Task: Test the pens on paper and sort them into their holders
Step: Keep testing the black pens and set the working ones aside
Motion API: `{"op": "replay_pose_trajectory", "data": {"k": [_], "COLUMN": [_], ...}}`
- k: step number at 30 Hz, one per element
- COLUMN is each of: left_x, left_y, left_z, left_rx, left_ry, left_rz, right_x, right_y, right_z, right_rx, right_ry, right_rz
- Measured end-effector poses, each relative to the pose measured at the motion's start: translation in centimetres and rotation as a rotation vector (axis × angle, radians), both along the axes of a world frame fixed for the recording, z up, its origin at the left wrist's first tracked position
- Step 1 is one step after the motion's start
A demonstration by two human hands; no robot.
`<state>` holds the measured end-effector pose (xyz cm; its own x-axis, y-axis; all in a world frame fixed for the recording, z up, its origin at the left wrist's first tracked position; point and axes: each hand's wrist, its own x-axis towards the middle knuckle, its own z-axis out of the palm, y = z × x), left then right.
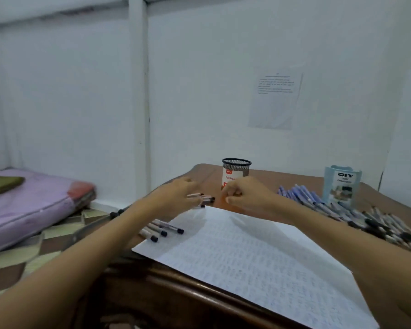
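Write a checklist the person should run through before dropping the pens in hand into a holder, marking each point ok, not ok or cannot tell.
1. Left hand has a firm grip on the bundle of pens: ok.
2. Mesh cup stands upright just behind the hands: ok.
3. Blue organiser stands upright at the right: ok.
4. These pens have been tested on the paper: cannot tell.
5. Right hand is free to help: cannot tell; its fingers are curled and what they hold is hidden.
6. Loose pens lie safely away from the table edge: not ok; they lie close to it and might roll off.
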<state>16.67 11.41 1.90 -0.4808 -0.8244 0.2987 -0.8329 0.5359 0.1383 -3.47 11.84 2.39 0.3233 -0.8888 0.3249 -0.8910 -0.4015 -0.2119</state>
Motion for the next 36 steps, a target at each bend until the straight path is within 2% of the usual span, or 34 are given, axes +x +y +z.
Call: {"op": "replay_pose_trajectory", "data": {"k": [7, 12, 17, 20, 23, 26, 29, 32, 34, 36], "left_x": [7.4, 9.5, 8.8, 8.0, 7.0, 6.0, 4.7, 2.8, 1.1, -1.0], "left_y": [-1.4, -1.2, -1.0, -0.8, -0.3, 0.2, 0.5, 0.5, 0.5, 0.7], "left_z": [-1.2, -1.8, -1.7, -1.6, -1.4, -0.8, -0.5, -0.6, -0.8, -1.0], "left_rx": [0.088, 0.099, 0.099, 0.099, 0.102, 0.087, 0.082, 0.072, 0.076, 0.087], "left_ry": [0.032, 0.062, 0.080, 0.087, 0.092, 0.079, 0.076, 0.072, 0.056, 0.030], "left_rz": [0.172, 0.179, 0.153, 0.132, 0.105, 0.075, 0.036, -0.003, -0.035, -0.071], "right_x": [7.0, 7.2, 6.6, 6.3, 5.4, 3.5, 0.3, -3.2, -5.8, -8.3], "right_y": [-4.9, -5.4, -3.9, -2.5, -2.1, -1.3, 0.8, 3.2, 4.5, 5.7], "right_z": [-2.3, -2.8, -3.1, -3.8, -3.4, -1.9, 0.3, 1.7, 1.9, 1.5], "right_rx": [0.015, -0.054, -0.165, -0.131, -0.019, 0.123, 0.198, 0.213, 0.149, 0.088], "right_ry": [0.161, 0.055, 0.067, -0.037, -0.044, -0.401, -0.830, -1.149, -1.203, -1.115], "right_rz": [0.156, 0.158, 0.179, 0.150, 0.089, 0.082, 0.083, 0.081, 0.030, -0.025]}}
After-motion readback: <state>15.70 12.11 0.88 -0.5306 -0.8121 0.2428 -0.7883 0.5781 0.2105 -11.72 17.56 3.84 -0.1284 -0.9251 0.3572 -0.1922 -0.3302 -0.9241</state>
